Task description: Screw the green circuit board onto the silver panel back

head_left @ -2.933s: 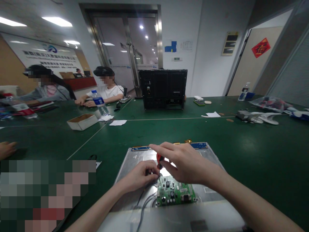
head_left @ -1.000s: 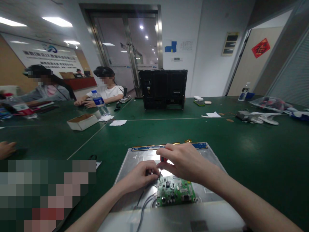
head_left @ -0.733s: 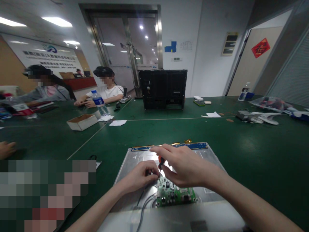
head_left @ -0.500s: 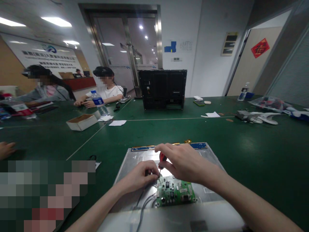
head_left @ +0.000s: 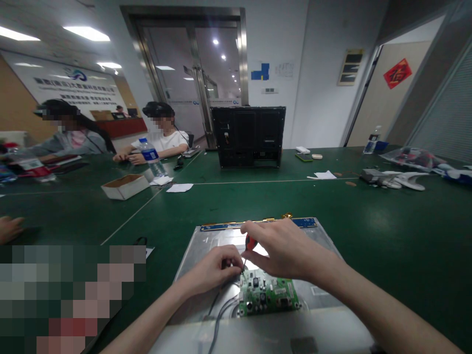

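A green circuit board lies on a silvery panel, which has a blue strip board along its far edge. My right hand grips a red-handled screwdriver from above, its thin shaft pointing down to the board's far left corner. Beside that tip, my left hand has its fingers closed at the same corner; whether something is between them is hidden. Grey cables run from the board's left side toward the near edge.
A black monitor stands at the back of the green table. Left of centre are an open box and a water bottle. Two people sit at the far left. Another person's hand rests at the left edge.
My right hand has shifted slightly to the right, and its fingers have moved on the screwdriver's handle. My left hand looks unmoved.
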### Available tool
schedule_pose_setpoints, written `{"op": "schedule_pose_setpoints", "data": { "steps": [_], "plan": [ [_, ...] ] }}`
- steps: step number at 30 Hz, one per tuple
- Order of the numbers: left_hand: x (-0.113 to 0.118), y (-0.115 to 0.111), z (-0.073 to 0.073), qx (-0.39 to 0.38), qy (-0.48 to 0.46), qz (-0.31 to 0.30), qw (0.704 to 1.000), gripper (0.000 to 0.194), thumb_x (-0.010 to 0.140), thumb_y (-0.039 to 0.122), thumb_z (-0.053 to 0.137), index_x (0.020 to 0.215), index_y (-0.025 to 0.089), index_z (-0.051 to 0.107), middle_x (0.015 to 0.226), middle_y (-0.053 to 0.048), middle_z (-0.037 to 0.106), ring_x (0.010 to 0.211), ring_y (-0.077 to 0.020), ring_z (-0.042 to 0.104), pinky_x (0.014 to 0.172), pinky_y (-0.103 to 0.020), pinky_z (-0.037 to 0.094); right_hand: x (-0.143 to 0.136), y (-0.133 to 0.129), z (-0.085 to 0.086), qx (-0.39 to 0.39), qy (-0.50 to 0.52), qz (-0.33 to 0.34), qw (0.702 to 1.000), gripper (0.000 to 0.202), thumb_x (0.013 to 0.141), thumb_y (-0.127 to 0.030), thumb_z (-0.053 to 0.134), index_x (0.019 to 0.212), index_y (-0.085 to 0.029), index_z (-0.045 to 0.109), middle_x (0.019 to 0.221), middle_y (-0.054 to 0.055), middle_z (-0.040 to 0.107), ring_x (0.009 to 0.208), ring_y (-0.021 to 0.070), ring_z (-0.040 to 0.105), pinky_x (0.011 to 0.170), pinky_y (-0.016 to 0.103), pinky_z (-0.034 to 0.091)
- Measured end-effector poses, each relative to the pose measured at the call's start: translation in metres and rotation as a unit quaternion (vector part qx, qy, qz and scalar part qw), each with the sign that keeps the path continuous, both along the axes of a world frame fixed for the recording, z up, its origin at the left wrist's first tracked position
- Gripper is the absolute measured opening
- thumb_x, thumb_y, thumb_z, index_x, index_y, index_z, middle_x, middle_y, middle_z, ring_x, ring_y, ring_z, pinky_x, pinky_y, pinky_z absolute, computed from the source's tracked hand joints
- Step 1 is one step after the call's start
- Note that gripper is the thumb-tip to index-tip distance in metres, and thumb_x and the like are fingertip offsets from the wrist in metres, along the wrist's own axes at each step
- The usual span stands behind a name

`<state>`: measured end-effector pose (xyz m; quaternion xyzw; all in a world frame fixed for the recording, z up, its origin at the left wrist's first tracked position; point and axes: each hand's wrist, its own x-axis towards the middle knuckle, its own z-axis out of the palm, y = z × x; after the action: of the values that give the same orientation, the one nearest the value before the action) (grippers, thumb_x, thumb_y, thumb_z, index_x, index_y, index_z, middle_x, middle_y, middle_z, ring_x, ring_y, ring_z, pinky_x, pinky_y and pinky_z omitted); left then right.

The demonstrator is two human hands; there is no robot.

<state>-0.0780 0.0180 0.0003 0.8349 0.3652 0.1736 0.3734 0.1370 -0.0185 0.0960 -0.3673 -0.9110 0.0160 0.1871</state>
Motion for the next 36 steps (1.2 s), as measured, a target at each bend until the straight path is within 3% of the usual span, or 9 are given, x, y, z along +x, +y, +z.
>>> {"op": "schedule_pose_setpoints", "data": {
  "steps": [8,12,16,22,28,32,36],
  "plan": [
    [-0.0001,0.0012,-0.0011,-0.014,0.011,0.010,1.000,0.008,0.078,0.021,0.057,0.076,0.017,0.064,0.074,0.000,0.060,0.070,-0.0142,0.052,0.066,-0.024,0.040,0.0002,-0.0003,0.0008,-0.024,0.002,-0.011,1.000,0.036,0.081,-0.019,0.048,0.117,-0.015,0.049,0.095,0.007,0.066,0.071,0.0165,0.058,0.053,0.028,0.030],
    [-0.0005,0.0012,-0.0012,-0.019,0.016,0.011,1.000,0.008,0.078,0.021,0.057,0.077,0.018,0.065,0.075,0.000,0.061,0.072,-0.0149,0.053,0.068,-0.025,0.040,-0.0008,-0.0005,0.0021,-0.015,0.015,0.002,1.000,0.029,0.084,-0.017,0.046,0.112,-0.014,0.051,0.106,0.009,0.060,0.075,0.0158,0.056,0.054,0.027,0.032],
    [0.0006,-0.0001,0.0004,-0.026,0.013,0.014,0.999,0.009,0.078,0.020,0.057,0.078,0.017,0.065,0.078,0.000,0.062,0.075,-0.0157,0.054,0.069,-0.026,0.041,-0.0017,0.0015,0.0008,0.007,0.011,0.004,1.000,0.027,0.087,-0.019,0.050,0.113,-0.016,0.052,0.099,0.006,0.060,0.072,0.0144,0.054,0.053,0.026,0.031],
    [0.0008,-0.0006,-0.0019,-0.030,0.009,0.017,0.999,0.011,0.078,0.021,0.056,0.083,0.017,0.065,0.078,-0.001,0.062,0.074,-0.0159,0.055,0.069,-0.027,0.041,-0.0025,0.0018,0.0001,0.021,-0.021,0.001,1.000,0.017,0.091,-0.033,0.051,0.097,-0.018,0.058,0.090,0.003,0.061,0.067,0.0130,0.053,0.052,0.026,0.029],
    [-0.0012,0.0016,-0.0051,-0.007,0.001,0.005,1.000,0.011,0.079,0.023,0.057,0.081,0.017,0.066,0.080,-0.001,0.063,0.074,-0.0161,0.054,0.068,-0.026,0.040,-0.0017,-0.0018,0.0035,-0.028,0.022,0.036,0.999,0.034,0.088,-0.024,0.049,0.120,-0.015,0.049,0.109,0.008,0.058,0.079,0.0154,0.056,0.059,0.027,0.038],
    [0.0015,0.0003,0.0003,-0.021,0.003,0.010,1.000,0.008,0.077,0.021,0.058,0.077,0.017,0.065,0.076,0.000,0.062,0.071,-0.0150,0.053,0.067,-0.025,0.040,-0.0015,-0.0026,0.0036,-0.041,0.001,0.042,0.998,0.040,0.079,-0.011,0.048,0.119,-0.013,0.047,0.113,0.010,0.057,0.076,0.0151,0.056,0.056,0.028,0.037],
    [0.0034,-0.0016,0.0031,-0.032,0.005,0.020,0.999,0.009,0.075,0.019,0.057,0.077,0.017,0.065,0.075,0.000,0.061,0.071,-0.0152,0.053,0.067,-0.025,0.040,-0.0025,-0.0003,-0.0004,-0.015,-0.012,0.040,0.999,0.037,0.077,-0.009,0.052,0.114,-0.015,0.048,0.109,0.008,0.059,0.075,0.0150,0.057,0.052,0.026,0.031]
  ]
}}
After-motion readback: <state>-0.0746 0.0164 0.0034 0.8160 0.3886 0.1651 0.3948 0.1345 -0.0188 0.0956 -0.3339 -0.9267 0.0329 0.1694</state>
